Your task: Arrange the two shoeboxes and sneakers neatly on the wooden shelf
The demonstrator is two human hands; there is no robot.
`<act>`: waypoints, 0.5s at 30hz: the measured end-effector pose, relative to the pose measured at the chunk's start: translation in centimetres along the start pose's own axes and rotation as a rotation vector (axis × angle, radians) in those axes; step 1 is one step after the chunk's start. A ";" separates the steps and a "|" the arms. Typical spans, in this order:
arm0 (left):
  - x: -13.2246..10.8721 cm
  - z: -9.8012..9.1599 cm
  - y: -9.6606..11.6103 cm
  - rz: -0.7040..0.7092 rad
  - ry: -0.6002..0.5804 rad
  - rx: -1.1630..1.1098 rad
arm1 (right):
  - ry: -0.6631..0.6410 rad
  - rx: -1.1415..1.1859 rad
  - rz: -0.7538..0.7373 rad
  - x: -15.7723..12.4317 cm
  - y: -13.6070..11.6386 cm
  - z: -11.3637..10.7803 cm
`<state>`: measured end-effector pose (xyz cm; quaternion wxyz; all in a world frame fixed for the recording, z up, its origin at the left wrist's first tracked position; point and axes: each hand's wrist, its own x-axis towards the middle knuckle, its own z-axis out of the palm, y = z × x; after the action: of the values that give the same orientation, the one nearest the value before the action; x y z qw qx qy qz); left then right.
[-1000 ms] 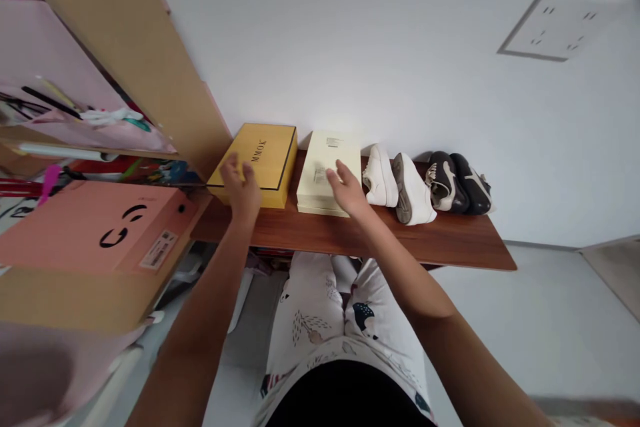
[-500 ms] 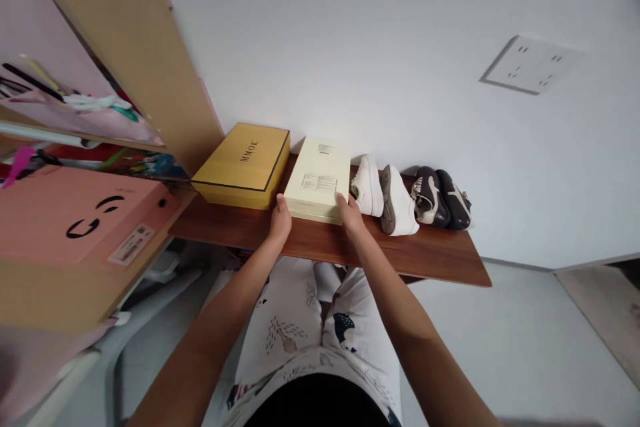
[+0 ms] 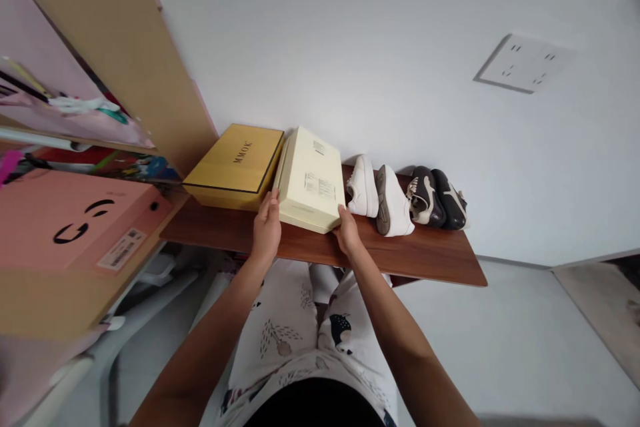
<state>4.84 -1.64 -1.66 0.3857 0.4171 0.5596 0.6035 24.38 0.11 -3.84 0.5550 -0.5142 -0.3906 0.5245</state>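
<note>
A cream shoe box with a white label sits on a low wooden shelf, its lid tilted up at the near end. My left hand grips the box's near left corner. My right hand grips its near right corner. Just left of it, touching, lies a yellow box with black lettering.
A pair of white sneakers and a pair of dark sneakers stand on the shelf to the right. A pink box rests on a cabinet at the left, with cluttered shelves above. A white wall with a socket plate is behind.
My left hand left the yellow box and both hands took hold of the cream box's near corners. The near end of the cream box lid has since risen.
</note>
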 end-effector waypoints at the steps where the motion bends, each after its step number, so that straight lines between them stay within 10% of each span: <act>1: 0.0 0.1 0.7 0.042 0.029 0.013 | -0.028 0.051 0.030 0.0 0.2 0.2; 15: 0.2 2.7 3.9 0.155 0.067 -0.083 | -0.090 -0.163 -0.122 1.6 -3.3 2.8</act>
<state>7.34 -0.79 2.33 0.3358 0.4223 0.5127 0.6679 22.49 2.40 -0.30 0.5243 -0.5088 -0.4871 0.4785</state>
